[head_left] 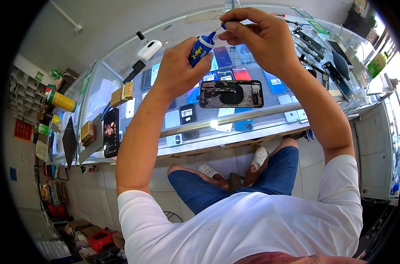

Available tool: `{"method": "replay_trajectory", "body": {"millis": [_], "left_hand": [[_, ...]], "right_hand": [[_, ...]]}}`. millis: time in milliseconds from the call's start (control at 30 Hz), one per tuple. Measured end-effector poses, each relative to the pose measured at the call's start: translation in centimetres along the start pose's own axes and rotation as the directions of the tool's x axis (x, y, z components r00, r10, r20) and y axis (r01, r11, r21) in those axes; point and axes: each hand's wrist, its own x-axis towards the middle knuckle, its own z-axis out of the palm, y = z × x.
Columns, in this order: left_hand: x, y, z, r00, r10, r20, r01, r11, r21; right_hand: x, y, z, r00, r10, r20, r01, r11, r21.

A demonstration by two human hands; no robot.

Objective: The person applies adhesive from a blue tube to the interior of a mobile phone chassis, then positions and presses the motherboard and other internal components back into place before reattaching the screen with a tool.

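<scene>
My left hand is closed around a blue glue tube with yellow and white print, its pointed nozzle tilted up to the right. Just off that tip, my right hand pinches a small dark blue cap between thumb and fingers. A thin pin appears to run between the cap and the nozzle; whether it still touches the nozzle is too small to tell. Below both hands an opened phone housing lies on the glass counter, its inner parts and a round black pad facing up.
Phones fill the glass display counter under the work area. On its left stand a lit phone, small boxes and a white rounded device. Screwdrivers and phone parts crowd the right, near a grey air blower.
</scene>
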Motion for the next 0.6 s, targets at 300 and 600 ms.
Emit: {"method": "replay_trajectory", "body": {"millis": [300, 600], "left_hand": [[0.0, 0.2, -0.2, 0.997, 0.078, -0.018, -0.076, 0.992, 0.101], [0.0, 0.0, -0.4, 0.997, 0.081, 0.011, -0.082, 0.990, 0.119]], "right_hand": [[0.3, 0.1, -0.5, 0.998, 0.024, 0.053, -0.025, 1.000, 0.013], [0.6, 0.5, -1.3, 0.985, -0.043, 0.165, 0.068, 0.987, -0.147]]}}
